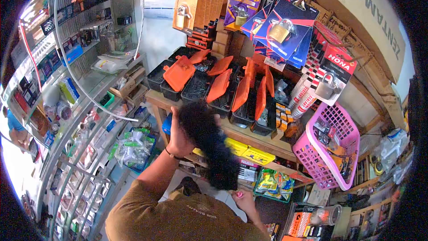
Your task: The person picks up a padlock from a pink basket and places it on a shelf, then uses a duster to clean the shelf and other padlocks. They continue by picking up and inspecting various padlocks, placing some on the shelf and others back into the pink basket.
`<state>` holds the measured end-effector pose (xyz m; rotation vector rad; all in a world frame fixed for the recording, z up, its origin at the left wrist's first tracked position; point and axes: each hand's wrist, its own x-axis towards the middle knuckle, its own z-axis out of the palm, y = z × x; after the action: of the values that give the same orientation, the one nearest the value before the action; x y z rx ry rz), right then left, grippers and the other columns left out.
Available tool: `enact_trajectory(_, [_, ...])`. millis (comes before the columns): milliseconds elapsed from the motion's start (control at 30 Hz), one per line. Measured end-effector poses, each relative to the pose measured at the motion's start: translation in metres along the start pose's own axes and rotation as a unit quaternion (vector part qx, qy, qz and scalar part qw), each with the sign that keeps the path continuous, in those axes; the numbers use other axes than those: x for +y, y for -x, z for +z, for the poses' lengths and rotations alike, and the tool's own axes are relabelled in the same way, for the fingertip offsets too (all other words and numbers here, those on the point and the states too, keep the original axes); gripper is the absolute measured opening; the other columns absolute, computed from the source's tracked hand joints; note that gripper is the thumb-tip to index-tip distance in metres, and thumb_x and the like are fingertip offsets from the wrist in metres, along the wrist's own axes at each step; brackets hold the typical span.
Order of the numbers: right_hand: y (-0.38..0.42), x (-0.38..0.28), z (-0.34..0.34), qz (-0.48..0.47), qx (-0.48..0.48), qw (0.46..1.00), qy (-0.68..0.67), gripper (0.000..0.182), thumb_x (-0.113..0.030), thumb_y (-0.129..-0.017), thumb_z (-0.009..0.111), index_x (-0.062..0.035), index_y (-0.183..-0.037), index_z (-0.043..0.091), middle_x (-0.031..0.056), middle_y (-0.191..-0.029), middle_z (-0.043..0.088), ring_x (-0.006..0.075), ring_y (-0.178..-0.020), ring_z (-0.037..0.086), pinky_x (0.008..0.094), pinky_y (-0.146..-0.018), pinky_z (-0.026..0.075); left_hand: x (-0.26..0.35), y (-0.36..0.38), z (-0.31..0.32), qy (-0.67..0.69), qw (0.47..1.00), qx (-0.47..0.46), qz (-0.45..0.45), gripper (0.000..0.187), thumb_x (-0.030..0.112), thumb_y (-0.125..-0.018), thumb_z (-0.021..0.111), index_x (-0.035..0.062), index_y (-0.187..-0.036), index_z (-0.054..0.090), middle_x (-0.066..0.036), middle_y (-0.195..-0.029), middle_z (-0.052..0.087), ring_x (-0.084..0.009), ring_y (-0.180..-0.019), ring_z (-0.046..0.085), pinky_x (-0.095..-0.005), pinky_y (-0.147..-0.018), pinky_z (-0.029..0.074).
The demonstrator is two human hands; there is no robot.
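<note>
A crowded shop fills the frame, with one glass-fronted display (pixel 96 122) curving down the left side and one wooden table (pixel 157 101) across the middle. On the table sit rows of black bins (pixel 194 90), at least eight orange lids (pixel 179 72) standing raised among them. At least four padlocks (pixel 279 32) hang on cards above: one at top centre on orange, one on purple beside it, one on blue, and one on red at upper right. One large carton (pixel 356 15) occupies the upper right corner, and one pink basket (pixel 307 157) leans at right. Two yellow boxes (pixel 258 155) show beneath the table's edge. At centre, a person in a brown shirt (pixel 178 216) has one black bundle (pixel 218 154) in front of the body, slanting from mid-frame down toward the right. The left hand (pixel 179 135), one dark bracelet (pixel 173 155) at its wrist, lies against the bundle's upper end; its fingers are largely hidden, so how tightly they close cannot be told. The right hand (pixel 244 200), at lower centre, is curled closed around one small pink piece (pixel 240 193), just beside the bundle's lower end.
</note>
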<state>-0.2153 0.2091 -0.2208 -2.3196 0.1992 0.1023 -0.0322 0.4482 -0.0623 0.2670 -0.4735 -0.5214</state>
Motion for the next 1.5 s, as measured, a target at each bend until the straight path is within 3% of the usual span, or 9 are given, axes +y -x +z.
enact_trajectory(100, [-0.001, -0.009, -0.008, -0.022, 0.050, 0.995, -0.079, 0.024, -0.017, -0.073, 0.063, -0.0013, -0.059, 0.053, 0.0059, -0.049, 0.048, 0.0090, -0.046, 0.042, 0.0272, -0.043, 0.035, 0.004, 0.001, -0.010, 0.019, 0.993, -0.117, -0.025, 0.094, 0.074, -0.073, 0.019, 0.0005, -0.130, 0.025, -0.017, -0.130, 0.035, -0.0317, -0.118, 0.036, -0.0442, -0.101, 0.023])
enact_trajectory(167, [-0.003, -0.017, -0.008, -0.021, 0.036, 0.997, -0.065, 0.024, -0.018, -0.073, 0.063, -0.0011, -0.059, 0.053, 0.0070, -0.050, 0.049, 0.0102, -0.045, 0.043, 0.0279, -0.043, 0.035, 0.004, 0.002, 0.017, -0.015, 0.992, 0.126, 0.015, 0.087, 0.072, -0.074, 0.021, 0.0045, -0.127, 0.032, -0.017, -0.126, 0.039, -0.0334, -0.112, 0.042, -0.0495, -0.097, 0.027])
enact_trajectory(300, [0.000, -0.038, -0.012, -0.058, 0.027, 0.998, -0.026, 0.025, -0.021, -0.073, 0.064, -0.0011, -0.062, 0.053, 0.0097, -0.052, 0.050, 0.0151, -0.044, 0.045, 0.0314, -0.045, 0.038, 0.003, -0.004, 0.001, -0.164, 0.969, 0.187, -0.009, 0.077, 0.066, -0.078, 0.024, 0.0068, -0.125, 0.036, -0.022, -0.121, 0.043, -0.0387, -0.110, 0.042, -0.0510, -0.090, 0.036])
enact_trajectory(333, [-0.004, -0.037, -0.012, -0.058, 0.031, 0.998, -0.021, 0.025, -0.021, -0.073, 0.064, -0.0011, -0.062, 0.053, 0.0097, -0.052, 0.050, 0.0151, -0.044, 0.045, 0.0314, -0.045, 0.038, 0.015, 0.002, 0.011, -0.003, 1.000, 0.008, -0.016, 0.076, 0.066, -0.079, 0.025, 0.0071, -0.126, 0.035, -0.020, -0.121, 0.043, -0.0377, -0.110, 0.043, -0.0502, -0.091, 0.035])
enact_trajectory(633, [-0.030, -0.041, -0.025, 0.042, 0.012, 0.997, -0.059, 0.025, -0.018, -0.076, 0.062, -0.0008, -0.062, 0.051, 0.0041, -0.051, 0.050, 0.0099, -0.048, 0.044, 0.0269, -0.045, 0.037, 0.031, -0.002, -0.011, -0.035, 0.988, 0.144, 0.033, 0.089, 0.072, -0.072, 0.031, 0.0054, -0.131, 0.025, -0.019, -0.127, 0.038, -0.0330, -0.111, 0.043, -0.0508, -0.089, 0.037])
enact_trajectory(833, [-0.037, -0.074, -0.014, -0.056, -0.084, 0.995, -0.028, 0.024, -0.026, -0.075, 0.064, -0.0037, -0.070, 0.055, 0.0012, -0.054, 0.050, 0.0107, -0.050, 0.044, 0.0270, -0.049, 0.039, 0.068, -0.004, -0.013, -0.024, 0.999, -0.026, 0.032, 0.080, 0.066, -0.079, 0.025, 0.0027, -0.127, 0.032, -0.016, -0.127, 0.040, -0.0315, -0.107, 0.047, -0.0421, -0.092, 0.037])
enact_trajectory(900, [-0.041, -0.100, -0.025, 0.016, -0.112, 0.988, -0.103, 0.025, -0.028, -0.077, 0.062, -0.0062, -0.070, 0.054, -0.0008, -0.052, 0.048, 0.0089, -0.046, 0.043, 0.0237, -0.045, 0.036, 0.077, -0.001, 0.005, 0.014, 0.970, 0.205, 0.133, 0.074, 0.064, -0.081, 0.021, 0.0041, -0.122, 0.037, -0.018, -0.115, 0.049, -0.0304, -0.098, 0.052, -0.0428, -0.085, 0.041])
enact_trajectory(1167, [-0.122, -0.212, -0.037, 0.087, -0.208, 0.820, -0.526, 0.013, -0.017, -0.083, 0.053, -0.0104, -0.077, 0.042, -0.0025, -0.051, 0.038, 0.0080, -0.036, 0.034, 0.0225, -0.032, 0.026, 0.092, 0.040, -0.019, -0.175, 0.928, 0.289, 0.155, 0.052, 0.045, -0.089, 0.030, 0.0056, -0.121, 0.040, -0.003, -0.090, 0.051, -0.0144, -0.077, 0.051, -0.0294, -0.066, 0.043])
enact_trajectory(1500, [-0.160, -0.241, -0.012, 0.095, -0.156, 0.762, -0.622, 0.040, -0.037, -0.082, 0.048, -0.0063, -0.107, 0.048, 0.0092, -0.088, 0.055, 0.0285, -0.081, 0.058, 0.0423, -0.069, 0.050, 0.094, 0.058, -0.026, -0.381, 0.883, 0.211, 0.175, 0.054, 0.036, -0.089, 0.040, 0.0007, -0.129, 0.028, 0.004, -0.079, 0.038, -0.0063, -0.067, 0.035, -0.0190, -0.061, 0.029])
